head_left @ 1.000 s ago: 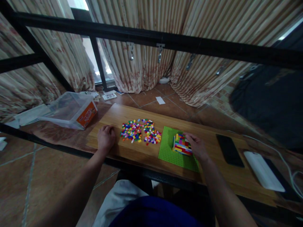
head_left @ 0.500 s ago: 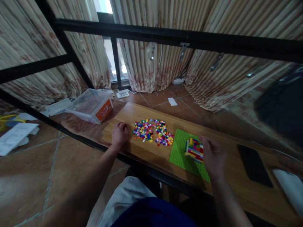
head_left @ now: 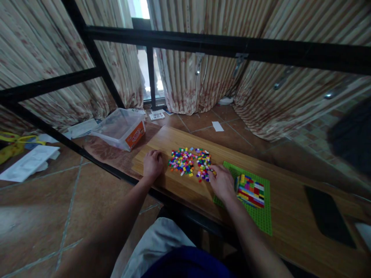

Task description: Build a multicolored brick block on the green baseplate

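Note:
My right hand reaches across the near left part of a green studded baseplate. Its bent thumb and fingertips are drawn together at the right edge of a scatter of small colourful toy bricks. Whether a brick is between them is too small to make out. On the baseplate, just right of that hand, stands a block built of multicoloured bricks. My left hand rests on the wooden table left of the loose bricks, its fingers curled in and the inside of the hand hidden.
The narrow wooden table carries a dark flat panel at the right. A clear plastic bin with an orange label stands on the floor beyond the left end. Black metal bars cross the view ahead, before striped curtains.
My right hand has left the built block and moved left to the edge of the loose bricks. My left hand stays on the table. The whole view has shifted slightly.

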The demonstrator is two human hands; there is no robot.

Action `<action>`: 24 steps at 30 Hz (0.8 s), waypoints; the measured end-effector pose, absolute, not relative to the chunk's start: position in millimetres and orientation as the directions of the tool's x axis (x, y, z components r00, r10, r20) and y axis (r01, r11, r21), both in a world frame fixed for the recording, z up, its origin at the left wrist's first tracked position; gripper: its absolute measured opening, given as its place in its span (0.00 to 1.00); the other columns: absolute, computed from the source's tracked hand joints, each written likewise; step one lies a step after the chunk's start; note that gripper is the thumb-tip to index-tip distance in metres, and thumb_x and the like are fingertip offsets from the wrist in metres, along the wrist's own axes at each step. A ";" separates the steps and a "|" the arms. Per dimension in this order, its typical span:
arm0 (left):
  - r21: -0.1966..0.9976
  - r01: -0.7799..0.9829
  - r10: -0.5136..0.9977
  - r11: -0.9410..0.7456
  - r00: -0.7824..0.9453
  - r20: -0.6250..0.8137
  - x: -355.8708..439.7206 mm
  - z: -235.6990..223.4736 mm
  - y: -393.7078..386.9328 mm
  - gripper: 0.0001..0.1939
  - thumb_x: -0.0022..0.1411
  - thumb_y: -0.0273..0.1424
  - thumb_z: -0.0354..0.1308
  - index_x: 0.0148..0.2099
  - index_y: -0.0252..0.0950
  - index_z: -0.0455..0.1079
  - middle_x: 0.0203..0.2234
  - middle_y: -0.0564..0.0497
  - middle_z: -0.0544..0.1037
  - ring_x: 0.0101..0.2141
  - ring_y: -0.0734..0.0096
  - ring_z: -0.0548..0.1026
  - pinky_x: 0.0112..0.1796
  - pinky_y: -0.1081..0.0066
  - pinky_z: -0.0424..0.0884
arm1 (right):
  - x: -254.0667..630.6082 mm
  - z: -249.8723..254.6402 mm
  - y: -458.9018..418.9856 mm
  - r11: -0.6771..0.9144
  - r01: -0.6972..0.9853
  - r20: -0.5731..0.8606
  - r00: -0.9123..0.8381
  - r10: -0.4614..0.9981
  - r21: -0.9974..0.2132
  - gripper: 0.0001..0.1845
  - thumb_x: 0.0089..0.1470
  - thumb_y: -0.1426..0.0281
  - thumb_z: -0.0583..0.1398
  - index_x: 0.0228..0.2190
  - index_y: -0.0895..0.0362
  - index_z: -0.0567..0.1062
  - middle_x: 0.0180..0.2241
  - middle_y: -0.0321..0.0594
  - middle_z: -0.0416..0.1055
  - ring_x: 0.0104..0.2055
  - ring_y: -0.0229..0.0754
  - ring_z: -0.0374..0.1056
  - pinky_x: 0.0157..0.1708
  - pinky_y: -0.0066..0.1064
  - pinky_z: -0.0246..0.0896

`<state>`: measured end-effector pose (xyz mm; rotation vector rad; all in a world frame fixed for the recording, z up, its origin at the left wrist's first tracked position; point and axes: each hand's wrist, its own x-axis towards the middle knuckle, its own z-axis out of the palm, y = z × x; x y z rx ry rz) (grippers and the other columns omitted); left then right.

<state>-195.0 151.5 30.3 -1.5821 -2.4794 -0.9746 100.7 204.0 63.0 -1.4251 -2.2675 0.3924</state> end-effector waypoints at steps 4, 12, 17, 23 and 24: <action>0.494 0.823 0.801 0.280 -0.484 0.353 -194.3 30.2 151.1 0.16 0.64 0.29 0.49 0.46 0.35 0.77 0.46 0.40 0.78 0.49 0.54 0.74 0.54 0.56 0.69 | 83.9 57.2 215.1 0.463 0.808 0.202 -0.417 0.886 -0.364 0.14 0.61 0.67 0.56 0.42 0.53 0.81 0.39 0.47 0.75 0.45 0.51 0.69 0.50 0.40 0.59; 0.505 0.814 0.802 0.286 -0.492 0.339 -193.3 30.8 150.1 0.16 0.64 0.28 0.49 0.47 0.35 0.77 0.47 0.41 0.78 0.50 0.54 0.73 0.54 0.56 0.69 | 67.5 43.1 221.8 0.412 0.820 0.219 -0.351 0.910 -0.398 0.11 0.58 0.68 0.58 0.29 0.52 0.80 0.33 0.46 0.74 0.39 0.48 0.69 0.44 0.38 0.61; 0.512 0.813 0.797 0.277 -0.492 0.349 -193.6 29.5 149.9 0.16 0.64 0.28 0.49 0.46 0.35 0.77 0.47 0.40 0.78 0.50 0.54 0.73 0.55 0.56 0.69 | 69.1 42.5 221.4 0.442 0.781 0.240 -0.372 0.897 -0.441 0.07 0.56 0.69 0.59 0.28 0.51 0.77 0.34 0.43 0.75 0.40 0.47 0.69 0.43 0.36 0.61; 0.506 0.813 0.798 0.287 -0.495 0.343 -193.5 29.5 150.8 0.16 0.64 0.28 0.49 0.46 0.35 0.77 0.47 0.40 0.78 0.50 0.54 0.73 0.54 0.55 0.69 | 69.1 50.7 215.8 0.451 0.716 0.182 -0.423 0.888 -0.533 0.08 0.58 0.71 0.56 0.32 0.51 0.77 0.35 0.42 0.76 0.41 0.47 0.71 0.44 0.36 0.63; 0.507 0.814 0.797 0.285 -0.495 0.346 -193.5 29.6 150.9 0.16 0.64 0.28 0.49 0.46 0.35 0.77 0.47 0.40 0.78 0.50 0.54 0.74 0.54 0.55 0.69 | 69.7 51.8 215.0 0.441 0.693 0.191 -0.410 0.892 -0.571 0.09 0.58 0.70 0.56 0.34 0.52 0.77 0.37 0.42 0.77 0.41 0.46 0.71 0.45 0.37 0.64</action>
